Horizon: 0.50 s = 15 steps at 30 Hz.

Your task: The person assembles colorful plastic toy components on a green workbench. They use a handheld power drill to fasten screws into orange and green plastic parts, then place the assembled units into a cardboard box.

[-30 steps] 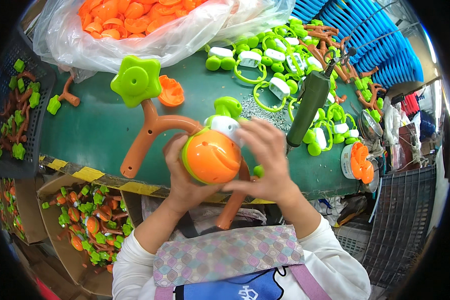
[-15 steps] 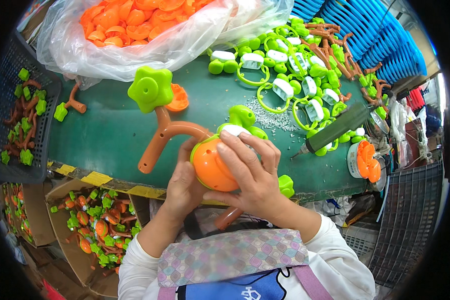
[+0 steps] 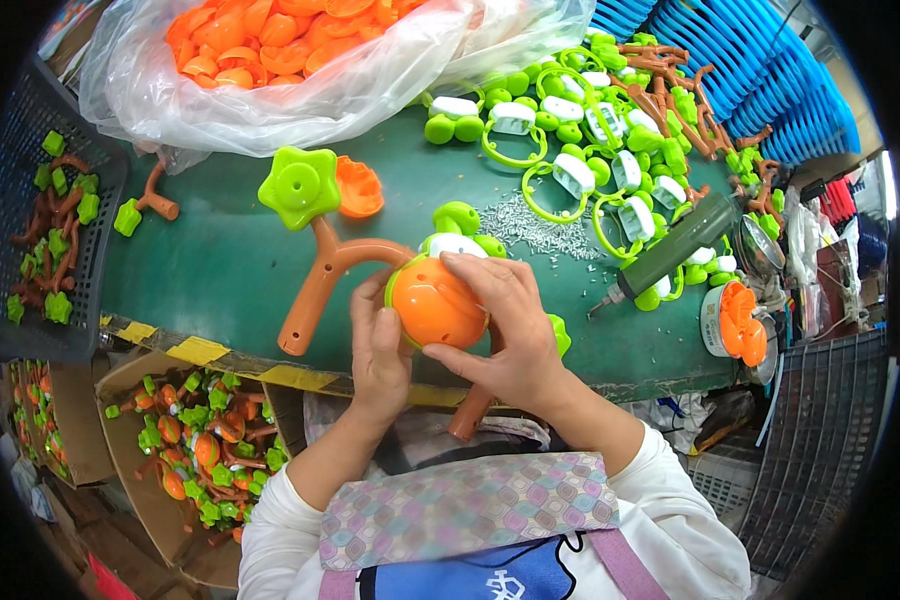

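Observation:
Between my hands is a plastic toy with a round orange shell (image 3: 436,303), a white and green piece behind it and brown branch-shaped arms. One brown branch (image 3: 322,270) forks out to the left and ends in a green star-shaped knob (image 3: 299,188); another brown end (image 3: 470,412) pokes out below my right hand. My left hand (image 3: 380,350) grips the shell's left side, thumb upright. Over its top and right side curl the fingers of my right hand (image 3: 510,325), the thumb at its lower edge. A loose orange half shell (image 3: 358,188) lies behind the knob.
A dark green electric screwdriver (image 3: 675,250) lies at right, near scattered screws (image 3: 540,225) and heaped green-white rings (image 3: 573,175). A plastic bag (image 3: 220,115) of orange shells is at the back. A crate (image 3: 105,255) stands left, a carton (image 3: 135,450) of toys below, a tub (image 3: 712,322) right.
Both hands have tilted the toy so the orange shell faces up more and shows small holes. The white and green piece has turned away behind it.

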Each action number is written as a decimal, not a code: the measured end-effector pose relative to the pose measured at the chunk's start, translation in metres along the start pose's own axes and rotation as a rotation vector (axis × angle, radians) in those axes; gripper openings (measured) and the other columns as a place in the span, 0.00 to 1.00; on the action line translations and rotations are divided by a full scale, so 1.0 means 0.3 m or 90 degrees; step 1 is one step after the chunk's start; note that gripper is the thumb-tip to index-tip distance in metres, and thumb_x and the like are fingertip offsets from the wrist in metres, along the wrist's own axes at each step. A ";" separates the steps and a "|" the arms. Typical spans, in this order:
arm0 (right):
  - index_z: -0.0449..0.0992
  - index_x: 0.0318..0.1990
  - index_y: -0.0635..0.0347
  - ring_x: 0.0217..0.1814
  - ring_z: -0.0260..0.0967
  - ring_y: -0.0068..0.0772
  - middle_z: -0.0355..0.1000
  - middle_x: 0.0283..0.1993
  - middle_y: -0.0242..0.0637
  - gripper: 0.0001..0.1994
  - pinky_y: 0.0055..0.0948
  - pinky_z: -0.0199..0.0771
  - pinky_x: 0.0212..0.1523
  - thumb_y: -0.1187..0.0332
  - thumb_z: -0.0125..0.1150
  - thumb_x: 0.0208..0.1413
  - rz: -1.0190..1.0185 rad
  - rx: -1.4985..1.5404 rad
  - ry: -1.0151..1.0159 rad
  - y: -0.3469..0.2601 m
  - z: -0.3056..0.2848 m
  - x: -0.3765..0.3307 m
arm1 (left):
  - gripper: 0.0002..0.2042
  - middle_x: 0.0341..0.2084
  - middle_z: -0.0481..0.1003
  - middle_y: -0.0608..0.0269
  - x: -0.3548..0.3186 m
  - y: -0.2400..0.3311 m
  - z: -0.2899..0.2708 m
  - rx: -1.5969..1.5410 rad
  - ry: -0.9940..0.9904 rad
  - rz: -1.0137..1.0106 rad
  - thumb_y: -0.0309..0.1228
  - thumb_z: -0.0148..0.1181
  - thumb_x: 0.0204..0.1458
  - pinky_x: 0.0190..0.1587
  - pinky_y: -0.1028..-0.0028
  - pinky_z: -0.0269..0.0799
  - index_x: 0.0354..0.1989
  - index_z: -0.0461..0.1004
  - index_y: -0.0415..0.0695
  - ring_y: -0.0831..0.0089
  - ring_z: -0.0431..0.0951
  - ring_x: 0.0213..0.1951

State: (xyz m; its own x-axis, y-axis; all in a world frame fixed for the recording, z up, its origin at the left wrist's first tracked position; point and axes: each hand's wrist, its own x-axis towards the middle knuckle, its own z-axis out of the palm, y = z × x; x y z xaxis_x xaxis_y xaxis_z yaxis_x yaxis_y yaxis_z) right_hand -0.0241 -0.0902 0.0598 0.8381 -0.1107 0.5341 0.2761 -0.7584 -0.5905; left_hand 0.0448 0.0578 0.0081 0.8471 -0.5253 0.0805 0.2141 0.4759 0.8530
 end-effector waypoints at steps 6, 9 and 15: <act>0.71 0.65 0.52 0.63 0.61 0.47 0.65 0.68 0.37 0.44 0.44 0.61 0.63 0.55 0.78 0.34 -0.097 -0.162 -0.071 -0.012 -0.012 0.018 | 0.26 0.66 0.60 0.51 -0.019 0.011 -0.001 0.067 -0.024 0.051 0.43 0.41 0.70 0.69 0.64 0.57 0.69 0.52 0.39 0.65 0.63 0.66; 0.72 0.65 0.50 0.61 0.60 0.46 0.65 0.67 0.36 0.43 0.45 0.60 0.63 0.56 0.79 0.34 -0.122 -0.131 -0.037 0.001 0.012 0.003 | 0.26 0.66 0.60 0.51 -0.026 0.011 -0.007 0.056 -0.018 0.034 0.44 0.38 0.71 0.70 0.64 0.56 0.69 0.53 0.38 0.65 0.63 0.66; 0.71 0.65 0.54 0.62 0.60 0.49 0.67 0.65 0.38 0.44 0.47 0.60 0.65 0.61 0.82 0.34 -0.056 0.039 -0.047 0.031 0.008 0.021 | 0.24 0.62 0.63 0.54 -0.019 -0.012 -0.002 0.097 0.029 0.047 0.43 0.35 0.72 0.66 0.66 0.62 0.67 0.56 0.38 0.68 0.65 0.64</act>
State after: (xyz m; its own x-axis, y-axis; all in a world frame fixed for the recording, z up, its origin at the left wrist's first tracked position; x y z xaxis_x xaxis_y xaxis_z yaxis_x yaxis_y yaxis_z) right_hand -0.0151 -0.0965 0.0561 0.8409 0.0036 0.5412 0.3764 -0.7224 -0.5801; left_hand 0.0394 0.0594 0.0043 0.8798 -0.4587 0.1247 0.0773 0.3969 0.9146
